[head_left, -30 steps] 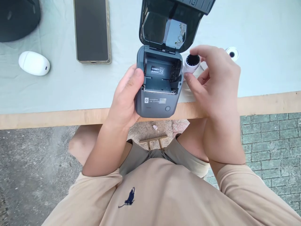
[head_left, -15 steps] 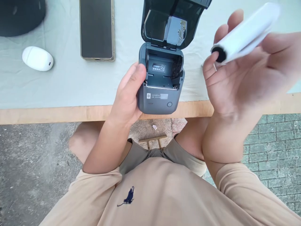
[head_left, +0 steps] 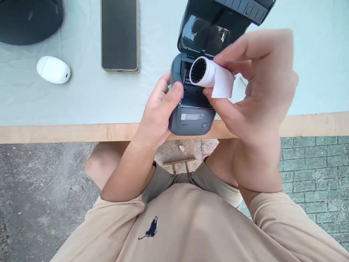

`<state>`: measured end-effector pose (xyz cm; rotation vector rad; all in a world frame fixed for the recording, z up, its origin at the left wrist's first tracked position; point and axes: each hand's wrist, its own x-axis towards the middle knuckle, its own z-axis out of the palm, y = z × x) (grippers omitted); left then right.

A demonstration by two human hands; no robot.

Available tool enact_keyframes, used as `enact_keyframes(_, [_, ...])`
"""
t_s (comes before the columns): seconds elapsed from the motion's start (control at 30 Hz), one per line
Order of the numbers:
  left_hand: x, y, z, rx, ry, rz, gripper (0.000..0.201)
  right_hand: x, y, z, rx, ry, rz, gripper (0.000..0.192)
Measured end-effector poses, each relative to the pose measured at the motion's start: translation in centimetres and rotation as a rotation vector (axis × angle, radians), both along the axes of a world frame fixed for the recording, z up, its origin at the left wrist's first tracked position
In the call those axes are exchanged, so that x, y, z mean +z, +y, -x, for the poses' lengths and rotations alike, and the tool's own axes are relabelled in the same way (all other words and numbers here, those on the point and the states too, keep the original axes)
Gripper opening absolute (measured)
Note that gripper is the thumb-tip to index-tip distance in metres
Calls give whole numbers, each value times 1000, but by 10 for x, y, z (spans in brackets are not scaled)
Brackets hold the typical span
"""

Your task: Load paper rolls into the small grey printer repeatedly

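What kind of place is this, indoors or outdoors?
Probably an outdoor work spot: a cloth-covered table stands over rough ground and brick paving. The right hand holds a paper roll above an open printer.

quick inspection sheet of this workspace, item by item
surface: table under a pale cloth, bare wooden front edge
job's things: small grey printer, lid open; white paper roll held just above its open bay
clutter: phone face up, white oval device, dark object at far left
grippers: left hand grips the printer's side; right hand pinches the roll
cables: nothing seen
surroundings: paved ground below, person's knees under the table edge
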<state>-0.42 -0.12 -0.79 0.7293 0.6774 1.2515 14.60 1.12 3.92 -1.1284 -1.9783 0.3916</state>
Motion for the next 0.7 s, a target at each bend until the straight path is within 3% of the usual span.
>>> enact_keyframes(0.13, [-5, 1, 0, -4, -5, -20, 23, -5, 5, -4, 18, -190, -21, 12])
enact_keyframes(0.33, [-13, 4, -1, 12, -16, -60, 28, -5, 1, -6, 2, -178, -128, 8])
enact_keyframes(0.53, [-17, 4, 3, -19, 54, -95, 37, -6, -5, -8, 292, -259, -154, 9])
enact_keyframes(0.63, [-20, 4, 6, -30, 161, -130, 42, -7, -4, -9, 338, -213, -140, 9])
enact_keyframes(0.7, [-22, 4, 7, -29, 217, -123, 47, -5, -2, -13, 283, -86, -164, 5])
